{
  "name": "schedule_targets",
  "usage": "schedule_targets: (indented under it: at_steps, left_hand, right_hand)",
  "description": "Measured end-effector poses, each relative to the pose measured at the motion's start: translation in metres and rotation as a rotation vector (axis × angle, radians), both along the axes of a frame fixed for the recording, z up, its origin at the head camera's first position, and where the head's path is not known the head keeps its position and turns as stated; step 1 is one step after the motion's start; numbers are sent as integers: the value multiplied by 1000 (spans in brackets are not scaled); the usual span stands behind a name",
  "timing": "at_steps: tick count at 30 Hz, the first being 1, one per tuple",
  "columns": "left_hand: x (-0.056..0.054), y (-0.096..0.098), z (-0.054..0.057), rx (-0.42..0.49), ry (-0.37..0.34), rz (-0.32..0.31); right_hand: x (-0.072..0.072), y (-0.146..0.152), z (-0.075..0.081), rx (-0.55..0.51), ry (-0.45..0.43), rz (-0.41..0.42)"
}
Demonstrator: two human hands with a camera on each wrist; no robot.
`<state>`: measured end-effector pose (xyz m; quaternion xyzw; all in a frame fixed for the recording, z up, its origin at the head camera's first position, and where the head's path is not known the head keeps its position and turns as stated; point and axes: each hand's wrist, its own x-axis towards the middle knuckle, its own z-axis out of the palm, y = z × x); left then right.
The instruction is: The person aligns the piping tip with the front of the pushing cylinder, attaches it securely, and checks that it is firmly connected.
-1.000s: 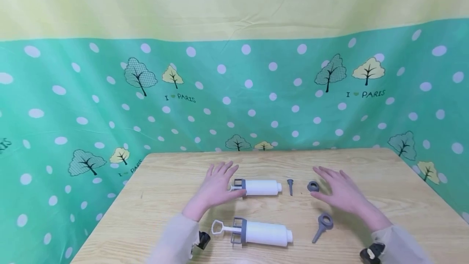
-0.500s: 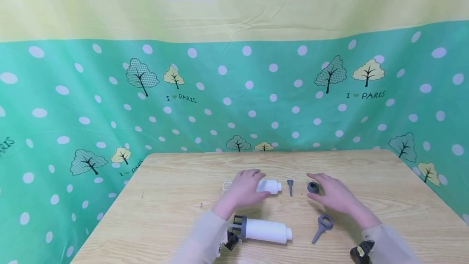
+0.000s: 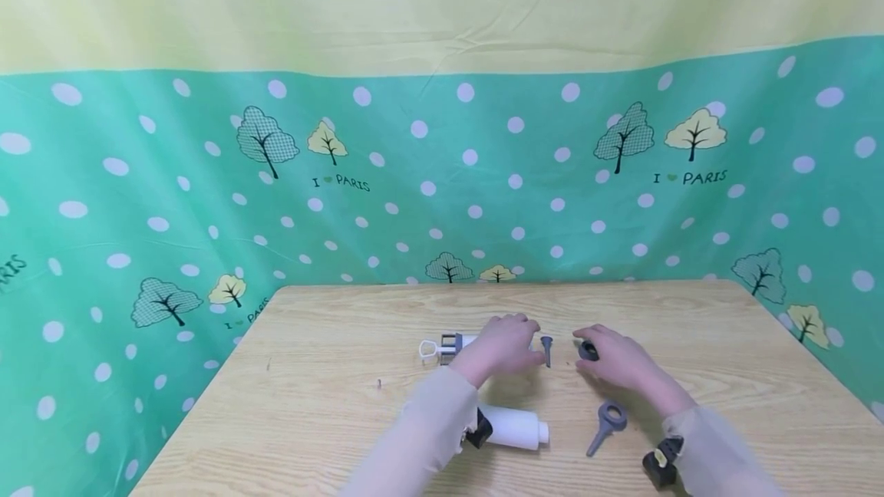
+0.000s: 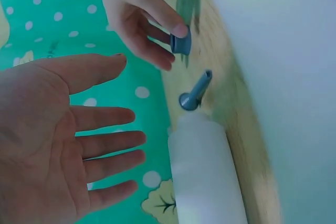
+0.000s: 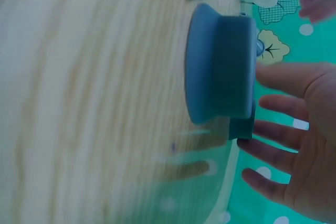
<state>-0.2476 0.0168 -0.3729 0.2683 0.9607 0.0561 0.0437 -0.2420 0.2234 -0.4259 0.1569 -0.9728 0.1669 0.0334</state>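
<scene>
My left hand (image 3: 504,343) hovers over the far white cylinder (image 4: 205,166), its fingers spread and straight in the left wrist view, holding nothing. That cylinder has a grey end frame (image 3: 452,343) and a white plunger with a loop handle (image 3: 428,350). Just right of my left fingertips lies a small grey funnel-shaped nozzle (image 3: 547,350). My right hand (image 3: 619,359) reaches round a short grey ring (image 3: 588,351), thumb overlapping it in the left wrist view and fingers behind. In the right wrist view those fingers are loosely extended; the ring is partly hidden there.
A second white cylinder (image 3: 514,428) lies nearer me, its plunger end hidden under my left sleeve. A grey ring-headed part with a tapered handle (image 3: 608,424) lies near my right wrist. A patterned curtain (image 3: 442,175) hangs behind the wooden table (image 3: 311,374).
My left hand has moved right along the far cylinder, from its grey frame towards the nozzle. My right hand has shifted slightly left, closer about the ring. The parts lie where they were.
</scene>
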Motion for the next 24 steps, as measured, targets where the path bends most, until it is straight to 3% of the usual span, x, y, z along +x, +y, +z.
schedule_targets:
  at_steps: [4,15,21,24]
  left_hand:
    - [-6,11,-1,17,-48,20]
    - [-33,24,-19,4,-100,15]
    - [-38,31,-29,69,-169,70]
    - [-39,33,-35,89,-161,89]
  right_hand:
    - [-2,-3,-2,34,-12,-18]
    - [-5,-5,-3,88,20,-47]
    - [-4,-4,-2,88,51,-58]
    - [-3,-5,-2,74,46,-55]
